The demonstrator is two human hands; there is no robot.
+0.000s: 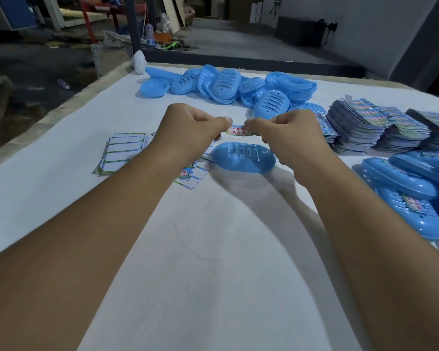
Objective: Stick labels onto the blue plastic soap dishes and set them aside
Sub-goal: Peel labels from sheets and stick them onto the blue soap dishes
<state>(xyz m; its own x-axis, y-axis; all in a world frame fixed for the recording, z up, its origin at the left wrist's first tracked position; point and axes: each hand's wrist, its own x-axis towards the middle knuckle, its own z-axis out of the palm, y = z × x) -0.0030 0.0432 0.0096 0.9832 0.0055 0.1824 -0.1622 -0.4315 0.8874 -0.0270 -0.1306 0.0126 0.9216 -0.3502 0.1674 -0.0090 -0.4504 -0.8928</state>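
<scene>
While both hands are raised over the table, the left hand and right hand pinch one label between them, each thumb and forefinger closed on an end, the other fingers curled in. It is stretched flat between the two pinches, its red print facing up, clear of the table. Directly below the pinch and a little nearer the person lies a dish, slotted side up, touching neither hand. Beneath the left wrist, left of that dish, spent backing sheets are fanned on the cloth, some still carrying a label. Beyond the held label a heap of bare dishes spreads across the far side. Right of the right hand stand stacks of label sheets, and nearer the person, beside the right forearm, lie labelled dishes overlapping each other
</scene>
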